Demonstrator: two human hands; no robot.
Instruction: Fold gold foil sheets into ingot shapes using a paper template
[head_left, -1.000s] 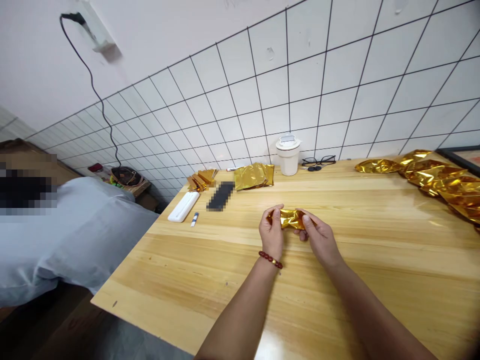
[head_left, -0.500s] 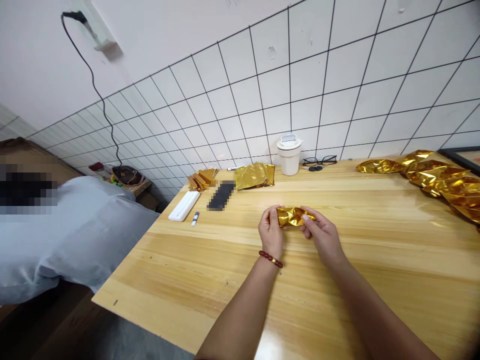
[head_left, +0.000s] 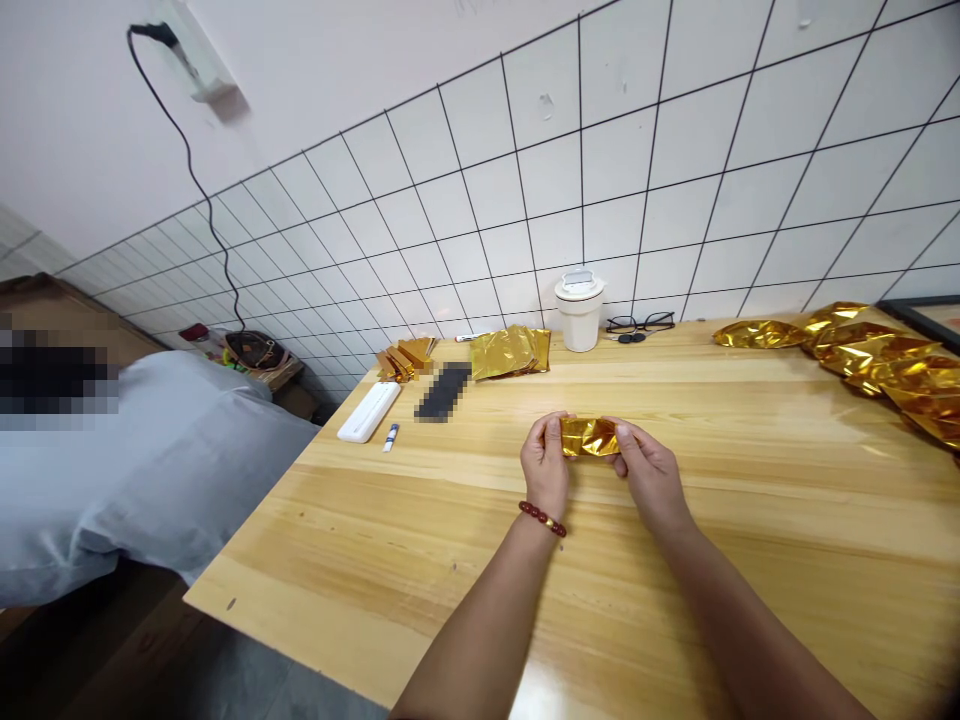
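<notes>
Between my hands is a small piece of crinkled gold foil paper point(head_left: 589, 437), held just above the wooden table point(head_left: 360, 560). My left hand point(head_left: 546, 462), with a dark red bead bracelet point(head_left: 541, 518) at the wrist, grips its left end, thumb in front. The right end is pinched by my right hand point(head_left: 649, 474), thumb in front and fingers behind. My fingers partly hide both ends of the foil. Beyond my hands lies a stack of flat gold foil sheets point(head_left: 506, 353).
A white lidded cup point(head_left: 580, 312) and eyeglasses point(head_left: 641, 323) stand by the tiled wall. Folded gold foil pieces point(head_left: 862, 350) pile up at right. Gold strips point(head_left: 405, 358), a white case point(head_left: 370, 412) and a small tube point(head_left: 391, 438) lie left. A person in grey point(head_left: 187, 460) sits beyond the left edge.
The gold foil now looks flatter and straighter between my hands. My right thumb has shifted to its right end, and the left hand has moved very slightly right.
</notes>
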